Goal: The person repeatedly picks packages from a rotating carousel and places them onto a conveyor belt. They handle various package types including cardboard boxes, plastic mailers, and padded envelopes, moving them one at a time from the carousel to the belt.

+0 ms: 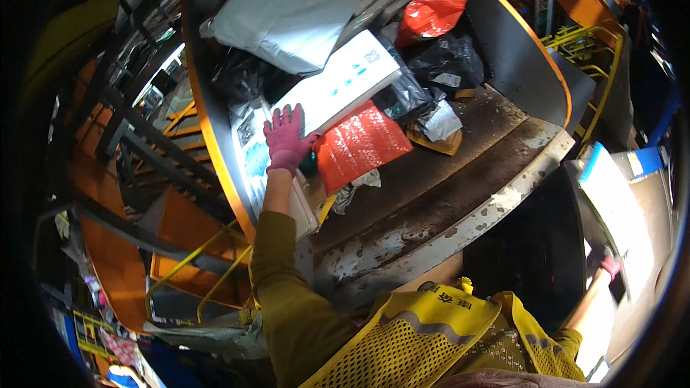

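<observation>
Right hand [611,267] too small to tell its grip; grey bag [287,11] cut off above

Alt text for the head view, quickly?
A pink-gloved left hand is spread beside a flat red plastic packet among heaped parcels in a grey, orange-edged bay. Far right, the pink-gloved right hand is near a blue-edged white panel.

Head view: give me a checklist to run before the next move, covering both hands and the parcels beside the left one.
1. Left hand open: ok, gloved and spread.
2. Left thumb clear of the red-orange mailer: not ok, it overlaps the mailer's left edge in this view.
3. Long white box uncovered: not ok, the large grey mailer overlaps it.
4. Right hand gloved: ok.
5. Right hand's grip on the white blue-edged panel: cannot tell, fingers unclear.
</observation>
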Available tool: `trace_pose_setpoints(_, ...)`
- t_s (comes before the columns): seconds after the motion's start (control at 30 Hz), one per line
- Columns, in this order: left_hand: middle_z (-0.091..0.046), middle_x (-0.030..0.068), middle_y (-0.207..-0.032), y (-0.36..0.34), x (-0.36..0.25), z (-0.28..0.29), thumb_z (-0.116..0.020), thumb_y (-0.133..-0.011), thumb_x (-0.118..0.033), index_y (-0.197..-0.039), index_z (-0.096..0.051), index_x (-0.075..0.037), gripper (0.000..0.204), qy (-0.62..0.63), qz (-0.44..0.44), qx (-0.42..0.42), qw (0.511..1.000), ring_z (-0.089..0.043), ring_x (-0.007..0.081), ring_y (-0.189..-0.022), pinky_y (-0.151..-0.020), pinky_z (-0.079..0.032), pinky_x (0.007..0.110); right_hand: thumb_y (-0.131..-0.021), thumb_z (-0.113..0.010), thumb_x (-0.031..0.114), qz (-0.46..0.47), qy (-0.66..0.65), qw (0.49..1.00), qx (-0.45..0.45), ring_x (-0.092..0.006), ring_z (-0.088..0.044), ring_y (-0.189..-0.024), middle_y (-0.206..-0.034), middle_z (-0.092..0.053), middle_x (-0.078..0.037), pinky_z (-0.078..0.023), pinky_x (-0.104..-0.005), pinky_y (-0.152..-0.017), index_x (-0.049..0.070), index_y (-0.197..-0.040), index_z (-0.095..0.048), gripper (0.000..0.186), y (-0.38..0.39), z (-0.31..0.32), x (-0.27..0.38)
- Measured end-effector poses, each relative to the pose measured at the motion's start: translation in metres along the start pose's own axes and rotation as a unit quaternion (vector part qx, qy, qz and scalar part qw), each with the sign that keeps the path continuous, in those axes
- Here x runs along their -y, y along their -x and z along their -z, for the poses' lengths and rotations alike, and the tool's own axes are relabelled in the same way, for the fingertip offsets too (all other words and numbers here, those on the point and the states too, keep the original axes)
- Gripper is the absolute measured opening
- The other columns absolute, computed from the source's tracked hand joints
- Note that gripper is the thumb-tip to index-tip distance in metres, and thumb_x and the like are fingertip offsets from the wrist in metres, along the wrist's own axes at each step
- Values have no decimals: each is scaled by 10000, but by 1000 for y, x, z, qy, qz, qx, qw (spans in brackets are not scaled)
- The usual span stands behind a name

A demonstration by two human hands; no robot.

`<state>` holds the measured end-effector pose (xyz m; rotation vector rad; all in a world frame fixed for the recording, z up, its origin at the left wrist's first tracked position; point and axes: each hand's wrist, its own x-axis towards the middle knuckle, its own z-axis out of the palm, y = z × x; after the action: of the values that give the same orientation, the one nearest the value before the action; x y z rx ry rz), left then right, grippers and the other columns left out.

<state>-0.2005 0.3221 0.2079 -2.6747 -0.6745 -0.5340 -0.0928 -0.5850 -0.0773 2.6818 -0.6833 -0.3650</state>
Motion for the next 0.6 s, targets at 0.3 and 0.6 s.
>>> trace_pose_setpoints(0.3, -430, 211, -1351, 141, 41, -6, -526, -872, -501, -1353, -400, -64, 663, 164, 177, -92, 966, -402, 430, -1209, -1016, -309, 481, -948, -412, 258, -186, -697, 649, -239, -185, -546, -1097, -1264, -542, -56, -400, -345, -971, 76, -1293, -484, 397, 13, 13, 14)
trace_pose_setpoints(0.6, -346, 131, -1449, 163, -23, -5, -408, -889, -580, -1407, -340, -109, 703, 81, 247, -56, 964, -330, 403, -1281, -996, -236, 604, -935, -508, 316, 586, -615, 489, 200, -218, -439, -1229, -1310, -481, -133, -333, -343, -1041, 57, -1317, -437, 466, 267, 203, 337)
